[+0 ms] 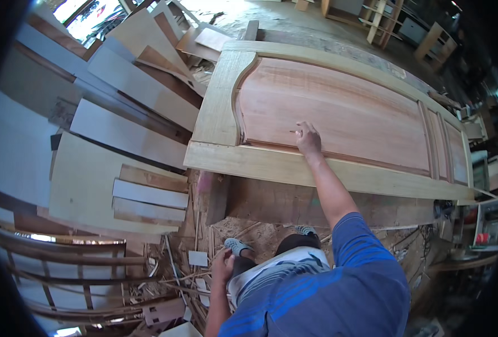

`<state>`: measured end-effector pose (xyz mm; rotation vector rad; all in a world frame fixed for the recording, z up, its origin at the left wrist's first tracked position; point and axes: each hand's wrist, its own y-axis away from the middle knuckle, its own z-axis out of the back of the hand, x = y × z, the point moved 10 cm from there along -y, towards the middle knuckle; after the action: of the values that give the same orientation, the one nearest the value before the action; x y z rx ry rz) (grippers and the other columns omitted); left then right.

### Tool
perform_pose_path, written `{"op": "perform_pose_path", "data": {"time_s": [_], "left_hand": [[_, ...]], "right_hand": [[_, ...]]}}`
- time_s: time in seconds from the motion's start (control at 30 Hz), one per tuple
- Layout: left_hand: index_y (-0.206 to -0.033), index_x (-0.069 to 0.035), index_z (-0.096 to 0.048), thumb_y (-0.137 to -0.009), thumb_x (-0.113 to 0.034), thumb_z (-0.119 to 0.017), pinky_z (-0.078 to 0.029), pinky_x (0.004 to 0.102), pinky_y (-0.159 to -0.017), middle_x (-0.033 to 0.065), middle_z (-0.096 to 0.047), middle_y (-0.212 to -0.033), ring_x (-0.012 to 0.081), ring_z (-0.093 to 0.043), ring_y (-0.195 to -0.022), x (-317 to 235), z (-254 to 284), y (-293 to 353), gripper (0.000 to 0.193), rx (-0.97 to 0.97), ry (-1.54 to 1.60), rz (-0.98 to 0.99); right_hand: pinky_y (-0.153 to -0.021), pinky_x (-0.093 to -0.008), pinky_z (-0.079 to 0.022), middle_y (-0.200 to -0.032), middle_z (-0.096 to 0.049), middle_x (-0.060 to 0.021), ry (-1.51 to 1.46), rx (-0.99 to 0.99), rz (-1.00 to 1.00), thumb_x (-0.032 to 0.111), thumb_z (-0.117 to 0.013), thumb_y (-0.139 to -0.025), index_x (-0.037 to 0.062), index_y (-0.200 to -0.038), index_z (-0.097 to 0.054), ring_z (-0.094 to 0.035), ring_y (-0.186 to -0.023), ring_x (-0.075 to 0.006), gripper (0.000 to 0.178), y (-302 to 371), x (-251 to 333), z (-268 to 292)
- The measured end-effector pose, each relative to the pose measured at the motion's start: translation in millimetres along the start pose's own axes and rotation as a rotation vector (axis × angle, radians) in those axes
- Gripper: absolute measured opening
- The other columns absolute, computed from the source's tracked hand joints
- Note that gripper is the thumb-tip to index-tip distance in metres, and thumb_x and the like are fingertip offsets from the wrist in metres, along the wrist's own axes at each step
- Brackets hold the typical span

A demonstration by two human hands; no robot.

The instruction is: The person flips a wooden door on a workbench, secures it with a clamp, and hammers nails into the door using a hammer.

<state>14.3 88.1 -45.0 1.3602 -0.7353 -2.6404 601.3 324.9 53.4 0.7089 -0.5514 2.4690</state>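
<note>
A wooden panel door (339, 106) lies flat on a workbench, its pale frame surrounding a reddish panel with a curved end. Over the near edge of that panel, my right hand (309, 139) is closed in a pinch. A short, thin, pencil-like stick (293, 131) pokes out leftward from its fingers, too small to make out fully. My left hand (222, 266) hangs low beside my leg, away from the door, its fingers curled. Whatever it may hold is hidden.
Boards and panels (125, 129) lean and lie in a pile at left. The workbench side (271, 199) shows below the door. Wood shavings and scraps (240, 227) litter the floor around my feet. Wooden shelving (381, 22) stands at the far right.
</note>
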Motion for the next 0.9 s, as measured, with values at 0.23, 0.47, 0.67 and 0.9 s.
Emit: {"op": "perform_pose_path", "data": {"time_s": [0.23,0.47,0.67,0.9], "left_hand": [[-0.126,-0.005,-0.072,-0.095,-0.012,-0.075,-0.057,0.0455,-0.098,0.0174,-0.077,-0.114,0.0362,-0.073,-0.109,-274.6,-1.1,-106.2,0.031,0.263,-0.294,-0.787],[-0.158,-0.007,-0.046,-0.088,-0.021,-0.082,-0.027,0.0556,-0.13,0.0302,-0.036,-0.168,0.0476,-0.031,-0.158,-347.5,-105.7,-152.4,0.08,0.294,-0.671,-0.979],[-0.173,-0.002,-0.009,-0.076,-0.068,-0.086,-0.002,0.0657,-0.132,0.032,-0.001,-0.179,0.0479,0.004,-0.167,-326.0,-196.2,-188.4,0.14,0.206,-1.048,-0.748],[-0.175,-0.008,0.004,-0.066,-0.064,-0.092,0.0,0.0645,-0.133,0.0279,0.008,-0.18,0.0443,0.01,-0.167,-325.0,-194.7,-195.4,0.156,0.135,-1.21,-0.664]], "right_hand": [[-0.089,-0.0521,-0.058,-0.107,-0.071,-0.0211,0.346,-0.19,-0.141,0.011,-0.062,-0.099,0.0069,-0.109,-0.071,-0.07,-0.101,-0.0431,0.014,28.8,-49.5,1.7],[-0.082,-0.0435,-0.06,-0.102,-0.077,-0.0148,-0.488,-0.426,-0.397,0.015,-0.068,-0.1,0.002,-0.108,-0.068,-0.075,-0.092,-0.0316,0.016,177.0,-54.6,115.3],[-0.071,-0.0335,-0.059,-0.094,-0.074,-0.009,-0.647,-0.81,-1.073,0.008,-0.072,-0.095,0.0001,-0.106,-0.071,-0.073,-0.084,-0.0182,0.014,415.6,-312.4,225.5],[-0.054,-0.035,-0.04,-0.06,-0.058,-0.0012,-0.55,-0.983,-1.139,0.025,-0.062,-0.095,0.0112,-0.066,-0.063,-0.055,-0.055,-0.0126,0.032,439.2,-536.0,423.1]]}}
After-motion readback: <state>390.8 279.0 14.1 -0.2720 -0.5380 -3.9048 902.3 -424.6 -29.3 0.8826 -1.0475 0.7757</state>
